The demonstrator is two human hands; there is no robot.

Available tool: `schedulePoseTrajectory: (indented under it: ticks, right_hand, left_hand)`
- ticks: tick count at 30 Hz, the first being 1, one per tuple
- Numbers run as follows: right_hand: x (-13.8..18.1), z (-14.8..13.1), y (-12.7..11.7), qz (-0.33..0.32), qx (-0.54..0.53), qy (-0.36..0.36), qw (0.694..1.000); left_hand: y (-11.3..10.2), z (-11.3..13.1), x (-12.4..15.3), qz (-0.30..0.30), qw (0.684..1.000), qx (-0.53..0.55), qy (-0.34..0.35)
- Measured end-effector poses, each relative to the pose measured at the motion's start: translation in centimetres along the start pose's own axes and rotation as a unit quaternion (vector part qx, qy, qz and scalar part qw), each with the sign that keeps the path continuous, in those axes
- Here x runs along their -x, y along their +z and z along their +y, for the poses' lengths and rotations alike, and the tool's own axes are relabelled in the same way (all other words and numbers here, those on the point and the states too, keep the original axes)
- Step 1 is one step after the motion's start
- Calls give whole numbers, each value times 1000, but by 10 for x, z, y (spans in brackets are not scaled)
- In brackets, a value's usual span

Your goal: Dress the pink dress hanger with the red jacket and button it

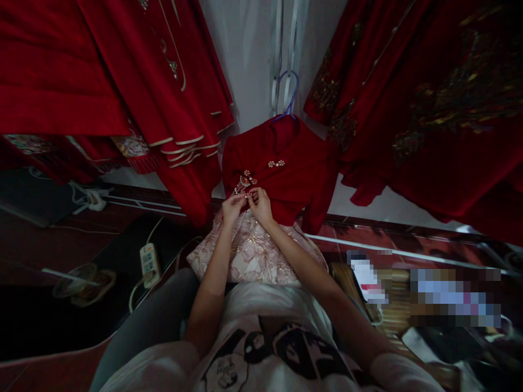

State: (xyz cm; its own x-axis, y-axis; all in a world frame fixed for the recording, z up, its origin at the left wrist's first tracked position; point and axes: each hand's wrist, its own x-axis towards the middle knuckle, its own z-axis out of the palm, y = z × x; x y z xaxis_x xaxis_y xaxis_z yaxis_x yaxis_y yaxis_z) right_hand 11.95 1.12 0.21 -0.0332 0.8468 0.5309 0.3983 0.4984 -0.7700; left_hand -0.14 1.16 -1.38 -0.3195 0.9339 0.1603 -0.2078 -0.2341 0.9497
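The red jacket (pixel 300 182) hangs from a purple hanger (pixel 290 110) ahead of the person. Left hand (pixel 232 209) and right hand (pixel 260 204) meet at its lower front, fingers pinching what appears, in dim light, to be a small beaded fastener (pixel 247 195). Good practice: steady the cloth, handle the fastening lightly and keep the beaded tassel (pixel 240 186) clear. Pink patterned fabric (pixel 257 247) lies below the hands. At left, a power strip (pixel 149 265) rests on a black desk (pixel 118 256); red garments (pixel 134 81) hang on both sides.
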Motion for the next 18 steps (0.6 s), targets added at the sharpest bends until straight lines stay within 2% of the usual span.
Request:
schedulePoseTrajectory:
  ticks: [2, 5, 10, 13, 18]
  right_hand:
    - [11, 3, -1, 8, -33, -6, 999]
    - [28, 5, -6, 38, -69, -4, 997]
    - [39, 3, -14, 61, -41, -9, 997]
    - [42, -1, -19, 69, -4, -36, 997]
    - [35, -15, -27, 52, 17, -80, 995]
  left_hand:
    - [-2, 0, 0, 6, 1000, -2, -7]
    - [-3, -1, 2, 54, 998, -16, -27]
    - [1, 0, 6, 88, 995, -36, -36]
    - [4, 5, 7, 101, 994, -43, -15]
    - [0, 16, 4, 160, 982, -87, 46]
